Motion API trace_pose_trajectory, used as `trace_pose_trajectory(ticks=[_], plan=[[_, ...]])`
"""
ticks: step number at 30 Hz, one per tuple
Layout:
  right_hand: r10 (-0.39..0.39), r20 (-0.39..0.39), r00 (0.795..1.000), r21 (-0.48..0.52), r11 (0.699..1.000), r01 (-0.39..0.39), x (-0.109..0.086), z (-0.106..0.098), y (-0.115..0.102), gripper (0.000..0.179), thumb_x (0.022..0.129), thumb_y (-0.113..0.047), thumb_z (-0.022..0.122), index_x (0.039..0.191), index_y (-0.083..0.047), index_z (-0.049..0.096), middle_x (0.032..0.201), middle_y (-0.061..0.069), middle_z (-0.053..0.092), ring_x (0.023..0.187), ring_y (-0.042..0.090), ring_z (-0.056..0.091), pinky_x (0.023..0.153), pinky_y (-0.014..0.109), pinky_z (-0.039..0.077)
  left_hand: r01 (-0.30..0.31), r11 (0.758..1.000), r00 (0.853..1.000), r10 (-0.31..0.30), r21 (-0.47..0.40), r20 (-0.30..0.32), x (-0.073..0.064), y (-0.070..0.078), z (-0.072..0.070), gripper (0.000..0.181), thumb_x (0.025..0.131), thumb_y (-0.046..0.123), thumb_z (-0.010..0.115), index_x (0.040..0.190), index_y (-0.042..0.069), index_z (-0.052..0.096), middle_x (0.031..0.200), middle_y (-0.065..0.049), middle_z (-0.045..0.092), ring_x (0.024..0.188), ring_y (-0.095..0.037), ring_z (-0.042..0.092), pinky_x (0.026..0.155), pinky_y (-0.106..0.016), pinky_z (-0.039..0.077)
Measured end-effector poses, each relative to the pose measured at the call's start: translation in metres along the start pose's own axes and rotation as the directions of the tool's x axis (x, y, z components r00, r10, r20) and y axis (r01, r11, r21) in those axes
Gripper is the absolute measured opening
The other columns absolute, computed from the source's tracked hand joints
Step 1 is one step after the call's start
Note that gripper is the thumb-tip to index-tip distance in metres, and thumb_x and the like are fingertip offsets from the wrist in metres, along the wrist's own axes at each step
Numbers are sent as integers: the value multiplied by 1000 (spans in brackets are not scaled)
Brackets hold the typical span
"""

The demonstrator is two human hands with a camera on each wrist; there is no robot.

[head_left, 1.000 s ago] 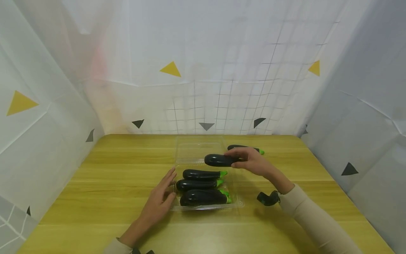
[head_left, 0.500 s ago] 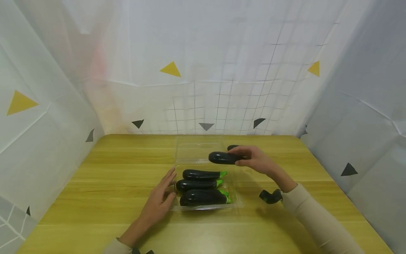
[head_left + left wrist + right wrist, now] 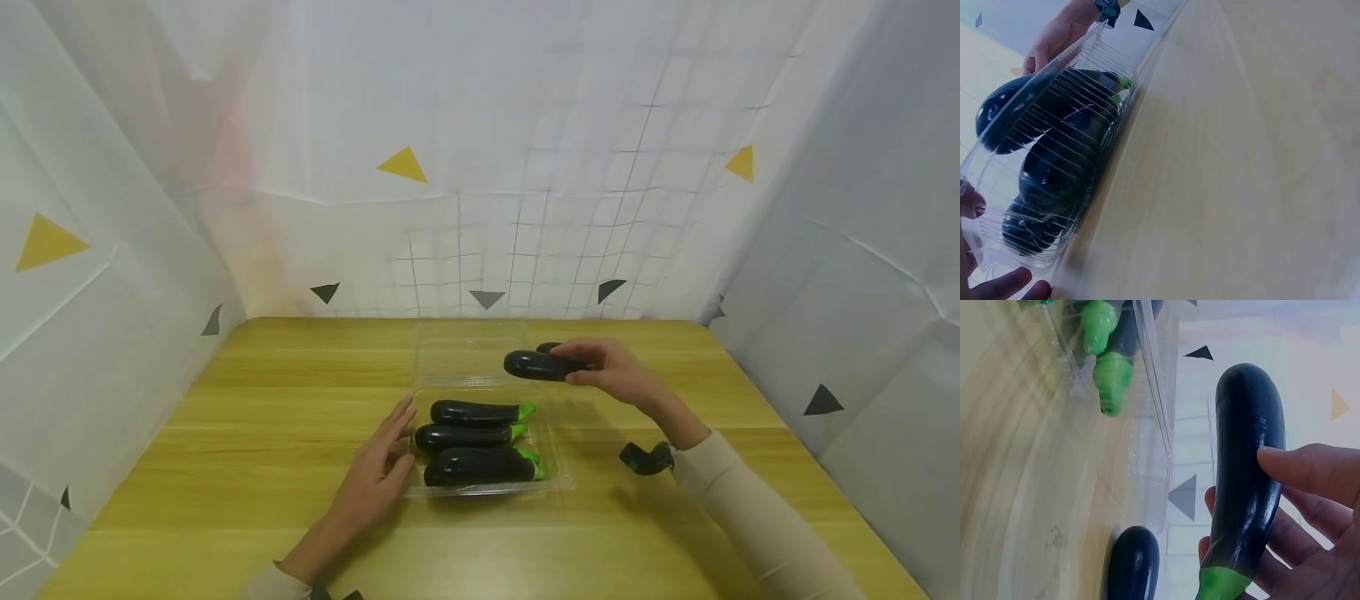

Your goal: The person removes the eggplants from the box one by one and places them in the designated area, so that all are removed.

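My right hand (image 3: 617,373) holds a dark purple eggplant (image 3: 531,365) above the table, behind and to the right of a clear plastic container (image 3: 557,467). In the right wrist view, thumb and fingers grip that eggplant (image 3: 1244,431) near its green stem end. Several glossy eggplants (image 3: 480,467) with green stems lie side by side in the container. Along the container's left wall rests my left hand (image 3: 375,473), fingers extended. Another eggplant (image 3: 547,347) lies on the table farther back, mostly hidden by the right hand; its rounded end (image 3: 1134,562) shows in the right wrist view.
The container's clear lid (image 3: 468,360) lies folded back behind it. Pale sheets with triangle marks form a back wall (image 3: 480,233) and side walls around the wooden table (image 3: 247,450). A black strap piece (image 3: 647,458) sticks out at the right wrist.
My right hand has moved to the right and slightly back with the eggplant, covering more of the eggplant behind it. The left hand and container stay in place.
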State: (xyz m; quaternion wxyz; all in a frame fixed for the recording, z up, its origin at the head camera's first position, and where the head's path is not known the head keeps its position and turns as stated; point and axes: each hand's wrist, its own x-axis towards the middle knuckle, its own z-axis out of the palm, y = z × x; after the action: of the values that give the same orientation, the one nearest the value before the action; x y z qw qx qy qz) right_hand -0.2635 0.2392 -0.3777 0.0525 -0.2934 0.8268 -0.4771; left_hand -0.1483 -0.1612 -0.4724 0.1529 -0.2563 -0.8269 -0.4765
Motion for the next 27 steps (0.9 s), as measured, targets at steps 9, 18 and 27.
trace_pose_trajectory(ticks=[9,18,27], plan=[[42,-30,999,-20,999,-42,0,-11,11,42,95,0,73,137,-1,66,133,19,65,116,36,65,90,32,57,-8,1000,1000,8,-6,5,0,0,0,71,90,-7,60,158,1,41,167,-14,31,129,-40,57,98,-52,54],[74,-50,996,-23,997,-75,-1,-20,16,41,94,0,73,135,0,66,130,20,66,114,37,66,88,32,57,-32,999,999,32,-4,3,0,-3,0,70,91,-7,59,158,1,41,166,-16,32,127,-39,59,95,-48,56],[107,-70,992,-21,994,-109,-1,-29,26,41,95,2,70,136,1,65,134,21,64,121,38,61,88,30,56,-27,1000,1000,27,3,1,-1,-4,0,70,91,-7,59,158,1,41,167,-15,31,127,-38,59,96,-49,56]])
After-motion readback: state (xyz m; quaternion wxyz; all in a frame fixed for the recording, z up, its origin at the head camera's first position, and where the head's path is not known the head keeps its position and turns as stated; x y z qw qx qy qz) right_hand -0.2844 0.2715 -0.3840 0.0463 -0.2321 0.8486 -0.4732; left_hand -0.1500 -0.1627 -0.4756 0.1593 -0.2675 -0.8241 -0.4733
